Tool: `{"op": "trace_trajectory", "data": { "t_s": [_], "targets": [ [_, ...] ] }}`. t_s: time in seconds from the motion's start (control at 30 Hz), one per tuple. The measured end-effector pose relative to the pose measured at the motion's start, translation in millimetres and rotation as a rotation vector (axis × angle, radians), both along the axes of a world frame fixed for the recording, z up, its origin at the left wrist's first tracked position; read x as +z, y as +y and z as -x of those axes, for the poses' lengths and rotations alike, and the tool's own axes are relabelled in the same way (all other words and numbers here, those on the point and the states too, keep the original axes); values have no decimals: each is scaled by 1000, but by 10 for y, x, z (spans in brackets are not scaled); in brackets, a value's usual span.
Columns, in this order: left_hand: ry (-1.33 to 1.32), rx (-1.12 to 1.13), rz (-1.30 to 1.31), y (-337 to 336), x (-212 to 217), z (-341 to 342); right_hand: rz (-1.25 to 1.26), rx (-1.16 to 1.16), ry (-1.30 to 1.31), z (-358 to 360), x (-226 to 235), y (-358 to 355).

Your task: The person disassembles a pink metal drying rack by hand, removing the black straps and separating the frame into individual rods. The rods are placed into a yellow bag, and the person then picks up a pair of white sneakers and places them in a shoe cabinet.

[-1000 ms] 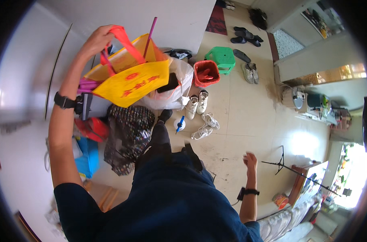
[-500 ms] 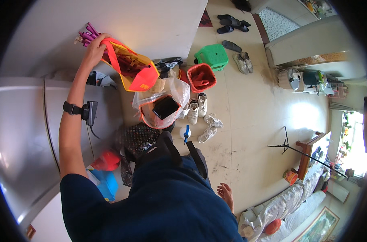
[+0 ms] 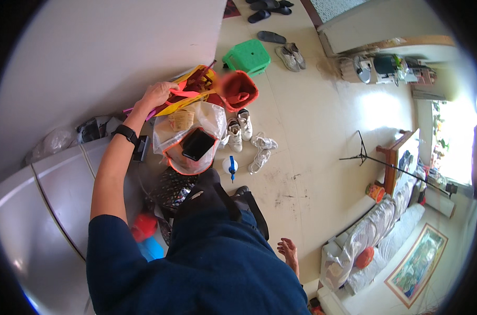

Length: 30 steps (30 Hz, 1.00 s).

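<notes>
My left hand is closed on the red strap of a yellow and red bag. Dark red, stick-like pieces show in the bag's mouth. Part of some purple rods sticks out beneath the hand; whether the fingers hold them too is hidden. The bag is down beside a red bin and behind a lined bin, on which lie a black, shiny, flat object and a woven-looking container. Away from everything, my right hand hangs at my side, fingers apart and holding nothing.
A green stool stands behind the red bin. White sneakers and a white bottle with a blue top are near my feet. A grey fridge is on the left; a tripod and a covered sofa are on the right.
My left hand has brought the bag down and to the right, from up against the wall to beside the red bin. The whole view has shifted. My right hand still hangs empty.
</notes>
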<state>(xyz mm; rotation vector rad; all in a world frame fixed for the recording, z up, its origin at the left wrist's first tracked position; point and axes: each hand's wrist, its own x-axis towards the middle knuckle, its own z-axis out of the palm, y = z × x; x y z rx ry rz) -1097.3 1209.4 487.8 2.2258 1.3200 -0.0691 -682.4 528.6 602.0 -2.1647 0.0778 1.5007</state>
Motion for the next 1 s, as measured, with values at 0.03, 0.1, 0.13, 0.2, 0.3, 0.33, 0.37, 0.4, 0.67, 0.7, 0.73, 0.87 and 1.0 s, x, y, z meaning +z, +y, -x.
{"op": "trace_trajectory", "data": {
  "t_s": [0.03,0.1,0.13,0.2,0.3,0.33,0.37,0.4,0.67,0.7,0.73,0.87,1.0],
  "targets": [
    [-31,-4,45,26,-88,-86,33,-32,-17,32,58,-30],
    [-49,-52,179,302,-136,-163,40,-73,-6,84,196,-127],
    [-59,37,259,489,-123,-174,77,-101,-32,117,272,-191],
    [59,-3,193,981,-46,-159,112,-158,-69,192,394,-322],
    [192,36,266,1588,-167,-253,223,-201,-87,349,442,-462],
    [152,-24,175,1702,-300,-290,245,-211,-84,392,440,-489],
    [111,-82,86,1770,-481,-331,351,-239,-64,438,432,-504],
    [138,-2,36,1761,-700,-346,212,-232,-44,449,408,-499],
    [128,143,-255,1591,-2155,-335,189,-151,-48,445,362,-270],
    [143,159,-285,1584,-2158,-328,198,-142,-52,441,362,-253],
    [175,147,-254,1581,-2111,-323,175,-140,-34,425,350,-246],
    [-6,114,-401,1405,-1724,-543,181,-153,13,349,263,-378],
    [-72,129,-470,987,-1214,-846,41,-180,4,376,49,-844]
  ]
}}
